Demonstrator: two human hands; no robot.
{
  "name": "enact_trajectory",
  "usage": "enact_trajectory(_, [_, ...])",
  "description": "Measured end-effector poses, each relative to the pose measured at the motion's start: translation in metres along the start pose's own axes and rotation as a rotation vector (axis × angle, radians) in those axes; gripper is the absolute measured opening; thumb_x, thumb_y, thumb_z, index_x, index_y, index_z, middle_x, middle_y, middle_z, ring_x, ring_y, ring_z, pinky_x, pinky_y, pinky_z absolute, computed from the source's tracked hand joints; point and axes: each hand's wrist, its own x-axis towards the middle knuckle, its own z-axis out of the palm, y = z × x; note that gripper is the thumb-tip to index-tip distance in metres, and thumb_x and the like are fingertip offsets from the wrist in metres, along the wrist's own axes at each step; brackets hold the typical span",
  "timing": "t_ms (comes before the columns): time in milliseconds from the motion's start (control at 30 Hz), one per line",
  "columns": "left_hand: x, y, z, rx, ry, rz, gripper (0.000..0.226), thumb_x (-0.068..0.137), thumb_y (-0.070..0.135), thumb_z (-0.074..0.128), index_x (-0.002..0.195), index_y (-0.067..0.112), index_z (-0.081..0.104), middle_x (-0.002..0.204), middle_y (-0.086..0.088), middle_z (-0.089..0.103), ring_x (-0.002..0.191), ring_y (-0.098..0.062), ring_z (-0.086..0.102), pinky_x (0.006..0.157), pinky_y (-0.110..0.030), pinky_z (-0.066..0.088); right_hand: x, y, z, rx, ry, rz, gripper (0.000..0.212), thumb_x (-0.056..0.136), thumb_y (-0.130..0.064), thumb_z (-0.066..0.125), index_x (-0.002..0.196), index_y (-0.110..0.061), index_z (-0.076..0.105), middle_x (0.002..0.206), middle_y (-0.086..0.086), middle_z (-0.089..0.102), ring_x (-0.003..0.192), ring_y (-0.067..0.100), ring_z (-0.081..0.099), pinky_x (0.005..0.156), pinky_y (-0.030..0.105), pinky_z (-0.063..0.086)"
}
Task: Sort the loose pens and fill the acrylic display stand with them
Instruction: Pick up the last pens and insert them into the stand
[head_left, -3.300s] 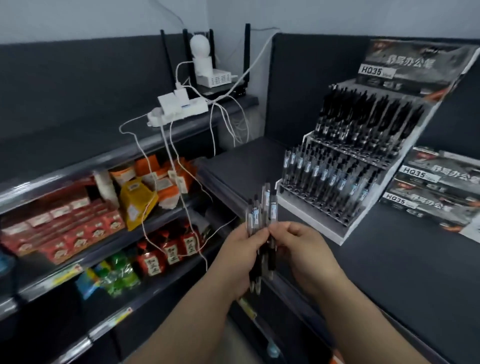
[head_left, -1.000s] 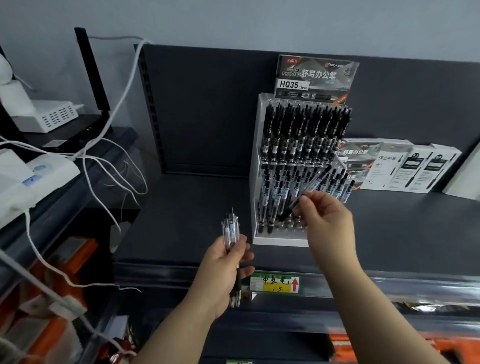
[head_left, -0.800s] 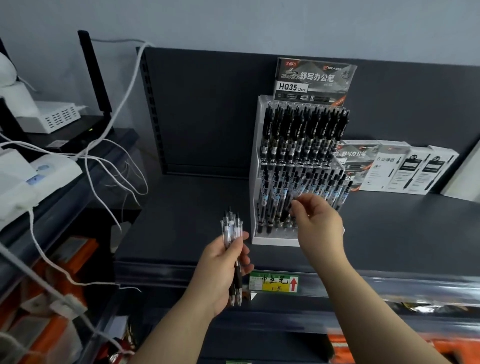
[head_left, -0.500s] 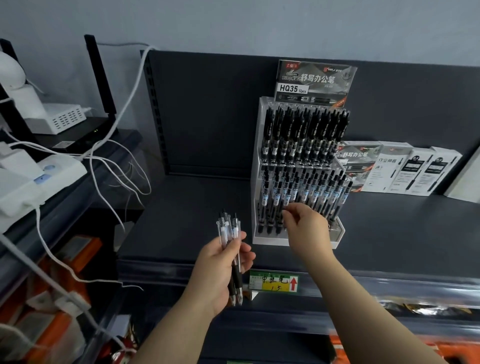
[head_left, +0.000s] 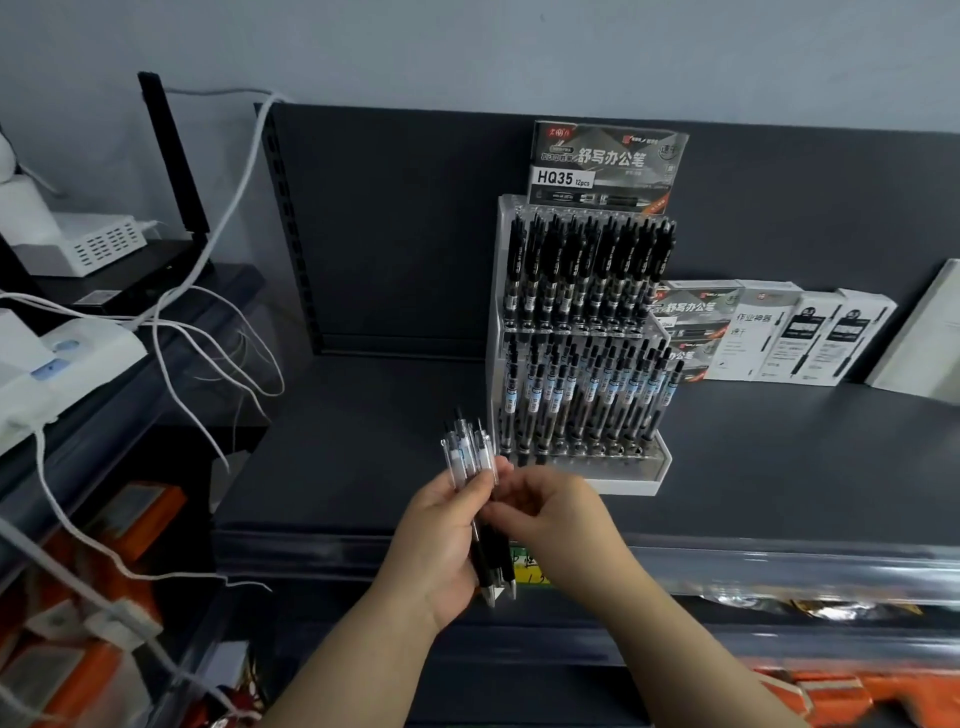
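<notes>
Left hand (head_left: 441, 540) grips the bundle of pens (head_left: 470, 457) upright, tips down, in front of the shelf edge. Right hand (head_left: 558, 512), at the stand's lower tier half a second ago, has come back to the bundle, and its curled fingertips pinch at it. Hands and pens cover part of the yellow price label (head_left: 530, 569). Behind, on the shelf (head_left: 363, 457), the acrylic display stand (head_left: 636, 480) has pens in both tiers. Pen boxes (head_left: 810, 338) lie right of it. White cables (head_left: 228, 171) hang far left.
</notes>
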Motion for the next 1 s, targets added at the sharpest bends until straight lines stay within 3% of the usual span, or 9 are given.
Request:
enact_trajectory(67, [0.001,-0.001,0.001,0.005,-0.023,-0.006,0.02,0.093,0.012,0.051,0.095,0.006,0.071,0.101,-0.016,0.07,0.097,-0.028,0.066,0.083,-0.041,0.054,-0.001,0.0,-0.006,0.044,-0.019,0.014,0.003,0.081,-0.02,0.07,0.082,-0.017,0.07,0.073,-0.001,0.07,0.063,0.005,0.063,0.066,0.025,0.055])
enact_trajectory(133, [0.003,0.001,0.002,-0.009,-0.04,-0.004,0.021,0.093,0.012,0.051,0.099,0.008,0.07,0.101,-0.014,0.071,0.095,-0.026,0.067,0.08,-0.04,0.054,0.001,0.0,-0.016,0.054,0.013,0.018,0.005,0.084,-0.02,0.067,0.081,-0.023,0.069,0.071,-0.005,0.07,0.059,-0.002,0.06,0.059,0.019,0.051])
enact_trajectory(233, [0.006,0.004,0.002,0.034,-0.019,0.025,0.022,0.094,0.013,0.05,0.106,0.011,0.069,0.087,-0.007,0.07,0.084,-0.021,0.065,0.078,-0.039,0.054,0.011,0.002,-0.033,0.067,0.23,0.022,0.009,0.087,-0.02,0.064,0.095,-0.022,0.067,0.079,-0.008,0.069,0.063,-0.004,0.06,0.058,0.013,0.046])
enact_trajectory(333, [0.007,0.007,0.002,0.088,0.002,0.043,0.022,0.095,0.011,0.049,0.111,0.01,0.065,0.065,0.001,0.054,0.058,-0.01,0.047,0.057,-0.025,0.044,0.023,-0.001,-0.049,0.136,0.5,-0.012,0.014,0.086,-0.018,0.065,0.099,-0.023,0.059,0.083,-0.01,0.067,0.073,0.003,0.063,0.061,0.014,0.048])
enact_trajectory(400, [0.008,0.008,0.003,0.134,0.015,0.063,0.022,0.096,0.012,0.048,0.111,0.01,0.063,0.061,0.003,0.05,0.052,-0.007,0.041,0.049,-0.02,0.038,0.03,-0.002,-0.054,0.122,0.562,-0.026,0.014,0.087,-0.019,0.065,0.094,-0.027,0.056,0.081,-0.014,0.065,0.077,0.004,0.063,0.063,0.013,0.049])
enact_trajectory(533, [0.009,0.009,0.004,0.155,0.036,0.087,0.02,0.096,0.021,0.048,0.105,0.01,0.062,0.061,0.002,0.049,0.05,-0.007,0.038,0.047,-0.02,0.036,0.042,0.006,-0.052,-0.06,0.534,0.011,0.006,0.088,-0.026,0.063,0.093,-0.028,0.062,0.078,-0.016,0.065,0.076,0.009,0.064,0.074,0.033,0.055])
enact_trajectory(633, [0.009,0.011,0.006,0.125,0.054,0.093,0.015,0.097,0.021,0.047,0.095,0.009,0.056,0.061,0.0,0.049,0.049,-0.008,0.037,0.048,-0.022,0.033,0.045,0.015,-0.048,-0.138,0.455,0.035,0.018,0.091,-0.022,0.059,0.107,-0.017,0.065,0.076,-0.012,0.063,0.065,0.001,0.058,0.055,0.005,0.045])
enact_trajectory(667, [0.01,0.012,0.006,0.121,0.053,0.094,0.014,0.097,0.02,0.047,0.094,0.009,0.054,0.062,0.0,0.049,0.049,-0.008,0.037,0.048,-0.022,0.033,0.045,0.017,-0.047,-0.179,0.432,0.045,0.02,0.092,-0.021,0.058,0.109,-0.015,0.065,0.077,-0.01,0.063,0.063,0.0,0.056,0.05,0.002,0.041])
enact_trajectory(1000, [0.014,0.01,0.01,0.154,0.005,0.108,0.017,0.097,0.016,0.046,0.094,0.007,0.059,0.068,-0.003,0.053,0.058,-0.012,0.044,0.055,-0.026,0.038,0.047,0.023,-0.048,-0.341,0.363,0.01,0.024,0.093,-0.02,0.054,0.112,-0.011,0.065,0.076,-0.005,0.062,0.058,-0.003,0.052,0.049,0.004,0.04])
